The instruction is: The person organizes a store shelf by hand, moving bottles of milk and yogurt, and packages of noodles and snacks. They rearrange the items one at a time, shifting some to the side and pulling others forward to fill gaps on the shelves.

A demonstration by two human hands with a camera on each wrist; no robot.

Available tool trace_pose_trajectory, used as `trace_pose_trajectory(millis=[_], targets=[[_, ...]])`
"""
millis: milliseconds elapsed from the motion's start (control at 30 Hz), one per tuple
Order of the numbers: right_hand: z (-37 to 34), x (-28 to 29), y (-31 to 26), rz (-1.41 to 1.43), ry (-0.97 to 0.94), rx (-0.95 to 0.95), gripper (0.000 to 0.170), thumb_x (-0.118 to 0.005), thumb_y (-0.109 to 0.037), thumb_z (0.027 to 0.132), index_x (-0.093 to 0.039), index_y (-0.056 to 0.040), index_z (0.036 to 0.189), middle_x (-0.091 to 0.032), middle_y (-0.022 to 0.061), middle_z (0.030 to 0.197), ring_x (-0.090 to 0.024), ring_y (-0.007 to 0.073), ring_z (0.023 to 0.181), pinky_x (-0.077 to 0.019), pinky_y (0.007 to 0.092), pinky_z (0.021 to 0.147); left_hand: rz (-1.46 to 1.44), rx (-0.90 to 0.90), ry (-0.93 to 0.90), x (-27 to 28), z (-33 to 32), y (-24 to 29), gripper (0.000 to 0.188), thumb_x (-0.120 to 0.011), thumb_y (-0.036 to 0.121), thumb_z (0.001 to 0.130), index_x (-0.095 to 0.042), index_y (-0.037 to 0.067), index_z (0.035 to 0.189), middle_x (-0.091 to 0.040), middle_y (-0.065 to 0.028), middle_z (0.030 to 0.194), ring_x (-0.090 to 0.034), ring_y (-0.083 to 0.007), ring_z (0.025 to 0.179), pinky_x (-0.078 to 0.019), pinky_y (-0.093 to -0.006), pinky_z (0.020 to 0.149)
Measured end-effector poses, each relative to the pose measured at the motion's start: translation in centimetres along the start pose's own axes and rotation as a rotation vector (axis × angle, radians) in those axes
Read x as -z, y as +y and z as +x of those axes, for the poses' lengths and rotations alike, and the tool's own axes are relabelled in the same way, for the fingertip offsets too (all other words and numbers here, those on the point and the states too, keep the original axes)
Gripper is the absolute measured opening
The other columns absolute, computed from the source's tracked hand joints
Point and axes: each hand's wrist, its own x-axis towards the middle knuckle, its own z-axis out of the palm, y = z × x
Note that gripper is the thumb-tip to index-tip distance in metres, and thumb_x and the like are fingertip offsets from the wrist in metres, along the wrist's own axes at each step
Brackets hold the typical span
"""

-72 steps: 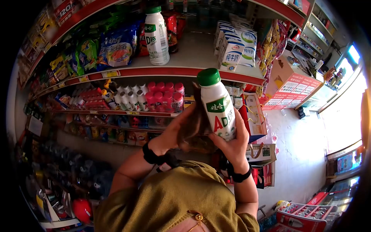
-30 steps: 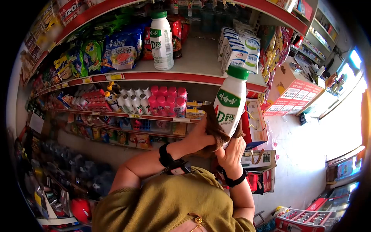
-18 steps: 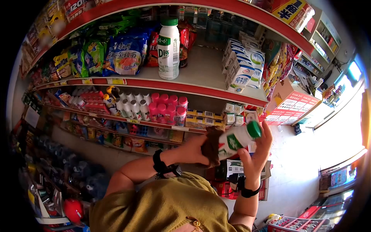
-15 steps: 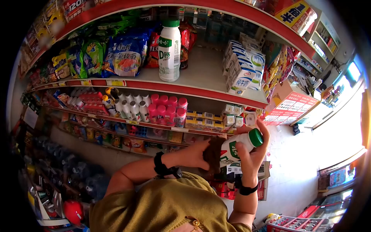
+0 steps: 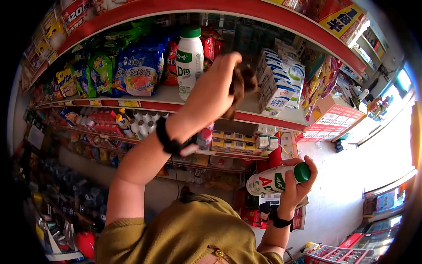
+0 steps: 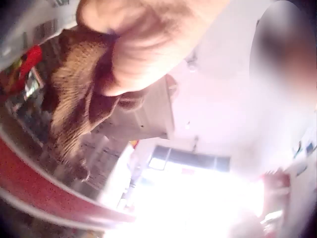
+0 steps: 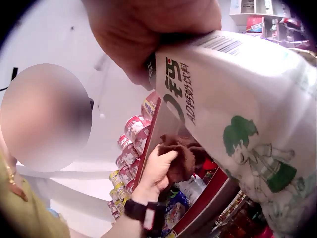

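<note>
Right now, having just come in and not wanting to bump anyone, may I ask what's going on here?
A person holds a white, green-capped bottle tipped sideways in the right grip. The left grip holds a brown cloth up at the shelf. In the head view, it shows between a similar bottle standing there and some milk cartons.

head: above, forward-down | left wrist: close, past cloth (image 6: 77, 99) | right wrist: close, past bottle (image 7: 233, 119) | shared head/right: cloth

The bottle (image 5: 254, 185) is showing white under a green cap (image 5: 302, 172), with red and green lettering (image 5: 265, 183); the cloth (image 5: 241, 84) is looking brown, the shirt (image 5: 184, 233) plain olive, the shelf edge (image 5: 272, 120) red.
</note>
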Motion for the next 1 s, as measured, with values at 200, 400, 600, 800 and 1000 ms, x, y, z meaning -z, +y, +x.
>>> trace_pose_trajectory(millis=[200,400,600,800,1000], targets=[[-1.0,1.1,1.8,0.163,-0.013,-0.130,0.053,-0.067,-0.008,0.083,-0.042,-0.0036,0.129,-0.063,0.0156,0.097,-0.062,0.0223,0.087,-0.0478,0.0342,0.085,0.376,0.256,-1.210,-4.6,3.9,-4.4,0.047,-0.053,0.019,0.086,-0.052,0.000,0.129,-0.056,-0.0235,0.128,-0.056,-0.0391,0.115,-0.0468,-0.0424,0.097],[-1.6,3.8,3.4,0.095,-0.007,-0.161,0.055,-0.068,-0.005,0.080,-0.042,-0.0034,0.128,-0.063,0.0147,0.097,-0.062,0.0222,0.089,-0.0486,0.0337,0.084,0.482,0.194,-1.339,-7.4,6.5,-4.8,0.040,-0.045,0.010,0.081,-0.064,-0.006,0.113,-0.063,-0.0241,0.118,-0.061,-0.0342,0.109,-0.0496,-0.0402,0.088],[-2.5,6.6,3.8,0.106,0.042,-0.205,0.056,-0.061,0.005,0.076,-0.042,-0.0030,0.128,-0.062,0.0152,0.097,-0.063,0.0241,0.090,-0.0489,0.0367,0.086,0.543,0.230,-1.485,-11.2,10.0,-7.9,0.058,-0.045,0.023,0.090,-0.037,0.007,0.146,-0.043,-0.0203,0.145,-0.043,-0.0357,0.132,-0.0355,-0.0395,0.107],[-3.5,8.8,4.5,0.028,0.128,-0.243,0.054,-0.058,0.006,0.075,-0.043,-0.0034,0.125,-0.062,0.0135,0.098,-0.062,0.0237,0.089,-0.0468,0.0375,0.089,0.443,0.012,-1.476,-17.9,11.9,-19.0,0.049,-0.041,0.032,0.099,-0.045,0.004,0.139,-0.046,-0.0177,0.143,-0.048,-0.0311,0.127,-0.0367,-0.0376,0.106],[-4.7,9.8,4.1,-0.002,0.229,-0.323,0.052,-0.058,0.007,0.075,-0.043,-0.0038,0.124,-0.059,0.0116,0.098,-0.060,0.0217,0.088,-0.0464,0.0380,0.089,0.740,-0.079,-1.338,-17.1,12.8,-18.0,0.050,-0.032,0.033,0.103,-0.042,0.004,0.141,-0.040,-0.0181,0.148,-0.039,-0.0265,0.136,-0.0275,-0.0363,0.113]])
